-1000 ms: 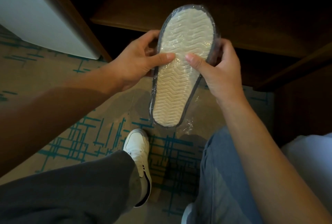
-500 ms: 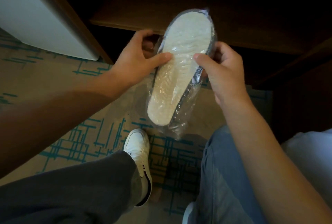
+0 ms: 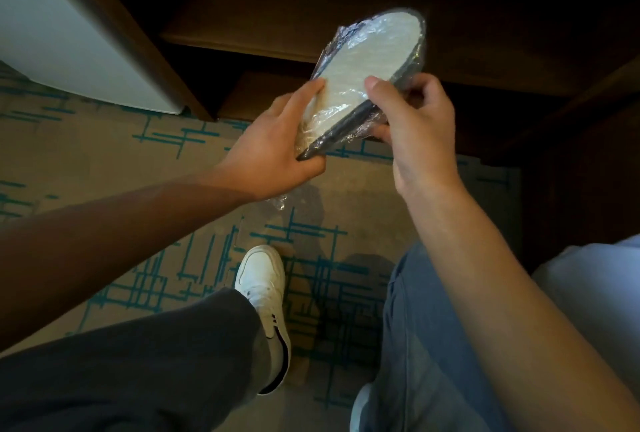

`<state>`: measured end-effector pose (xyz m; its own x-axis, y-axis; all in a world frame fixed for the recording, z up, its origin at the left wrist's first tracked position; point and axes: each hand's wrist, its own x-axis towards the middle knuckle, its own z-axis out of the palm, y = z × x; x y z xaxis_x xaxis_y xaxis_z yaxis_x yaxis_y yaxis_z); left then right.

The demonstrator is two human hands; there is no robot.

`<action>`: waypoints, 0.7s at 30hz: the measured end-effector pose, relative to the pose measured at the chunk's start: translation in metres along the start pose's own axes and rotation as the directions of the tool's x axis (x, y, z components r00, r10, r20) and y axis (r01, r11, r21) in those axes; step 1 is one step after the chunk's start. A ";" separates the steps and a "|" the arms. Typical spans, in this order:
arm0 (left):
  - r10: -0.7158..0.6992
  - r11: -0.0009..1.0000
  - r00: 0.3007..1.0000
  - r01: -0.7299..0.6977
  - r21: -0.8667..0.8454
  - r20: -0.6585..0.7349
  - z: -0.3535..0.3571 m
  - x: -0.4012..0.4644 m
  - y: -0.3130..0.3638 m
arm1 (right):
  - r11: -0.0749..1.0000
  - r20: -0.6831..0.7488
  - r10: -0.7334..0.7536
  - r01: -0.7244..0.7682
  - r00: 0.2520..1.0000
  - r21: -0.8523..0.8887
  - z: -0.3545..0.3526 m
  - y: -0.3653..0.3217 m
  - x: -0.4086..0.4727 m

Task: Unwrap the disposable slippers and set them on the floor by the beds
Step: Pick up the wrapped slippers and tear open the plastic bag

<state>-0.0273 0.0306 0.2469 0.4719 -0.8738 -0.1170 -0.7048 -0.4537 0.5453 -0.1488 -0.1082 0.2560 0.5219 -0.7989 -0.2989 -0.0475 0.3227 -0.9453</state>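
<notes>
Nearest, at 7 o'clock, a dark grey trouser leg [image 3: 131,372] runs in from the left edge and ends in a white sneaker [image 3: 265,296], whose heel is hidden under the cuff. At 5 o'clock a blue denim leg [image 3: 426,345] fills the lower right; the foot below it is cut off by the bottom edge, only a pale sliver showing. Something white [image 3: 595,300] sits at 3 to 4 o'clock, cropped by the right edge and too partial to name.

Under both lies a beige carpet [image 3: 86,154] with teal line patterns.

Above the middle, towards 12 o'clock, both hands hold the wrapped slippers [image 3: 360,75] in the air, pale sole facing up and tilted. How many slippers the wrap holds cannot be told. The left hand [image 3: 273,147] grips the near end, thumb laid along the sole and fingers hidden beneath. The right hand [image 3: 419,126] pinches the dark edge, thumb on top, fingers curled under. The clear plastic wrap [image 3: 349,33] is crinkled around the far end, and a loose tail of it [image 3: 282,203] hangs below the left wrist.

Farthest, at 12 o'clock, dark wooden furniture [image 3: 242,16] sinks into shadow, its interior unreadable. At 10 o'clock a white appliance [image 3: 62,36] is cropped by the frame.
</notes>
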 end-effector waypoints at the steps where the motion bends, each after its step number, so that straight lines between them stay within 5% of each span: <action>1: -0.009 1.000 1.000 0.010 -0.029 0.010 -0.001 0.001 -0.003 | 1.000 0.045 -0.003 0.004 0.999 -0.016 -0.003 -0.001 0.001; 5: -0.094 0.981 0.995 0.097 -0.165 0.030 -0.009 0.007 -0.020 | 0.994 0.211 -0.030 0.052 0.977 -0.099 -0.018 -0.006 0.005; 8: -0.118 0.967 0.989 0.135 -0.217 0.092 -0.018 0.008 -0.027 | 0.958 0.192 -0.170 0.208 0.967 -0.199 -0.027 -0.010 0.007; 16: -0.054 0.929 0.906 0.199 -0.311 0.419 -0.025 0.002 -0.026 | 0.664 0.155 -0.549 0.542 0.821 -0.516 -0.033 -0.005 0.010; 21: -0.017 0.908 0.824 0.250 -0.337 0.566 -0.036 -0.004 -0.024 | 0.736 0.256 -0.415 0.488 0.873 -0.469 -0.035 -0.004 0.013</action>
<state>0.0066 0.0512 0.2643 0.1015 -0.8116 -0.5753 -0.3429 -0.5714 0.7456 -0.1717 -0.1375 0.2513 0.6936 -0.7013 0.1645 -0.1804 -0.3902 -0.9029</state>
